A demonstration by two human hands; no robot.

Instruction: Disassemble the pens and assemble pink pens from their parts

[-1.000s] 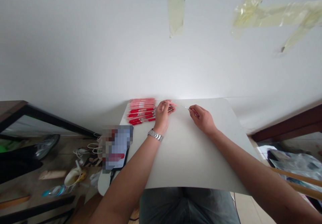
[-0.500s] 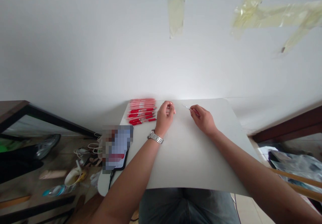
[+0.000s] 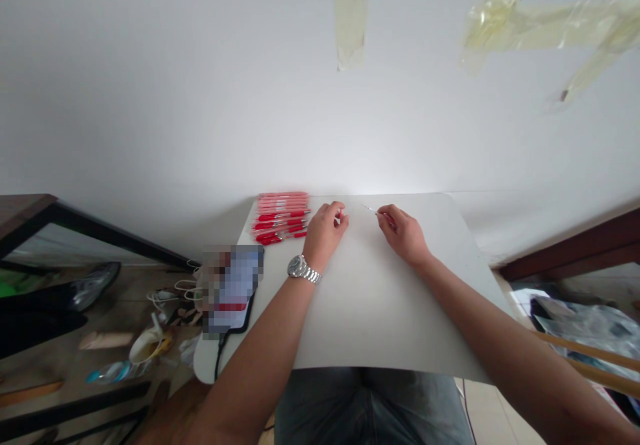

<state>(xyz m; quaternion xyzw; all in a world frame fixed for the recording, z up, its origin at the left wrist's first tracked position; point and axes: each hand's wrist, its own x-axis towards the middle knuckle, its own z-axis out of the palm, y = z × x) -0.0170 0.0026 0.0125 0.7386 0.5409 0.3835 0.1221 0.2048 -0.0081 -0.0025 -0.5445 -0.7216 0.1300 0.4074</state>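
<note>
My left hand [image 3: 325, 230], with a metal watch on the wrist, rests on the white table [image 3: 370, 298] with its fingers curled round a small red-tipped pen part I can barely see. My right hand [image 3: 401, 233] pinches a thin pen refill [image 3: 370, 209] whose tip points left toward the left hand. The two hands are a short gap apart near the table's far edge. A row of red pens [image 3: 281, 217] lies just left of my left hand.
A phone [image 3: 231, 289] with a cable lies at the table's left edge. Clutter, a cup and shoes cover the floor at left. A white wall with strips of yellowish tape stands behind the table. Wooden furniture is at right.
My left hand has drawn its fingers in and turned, hiding the pen barrel that stuck out a second ago. My right hand holds almost still with the refill.
</note>
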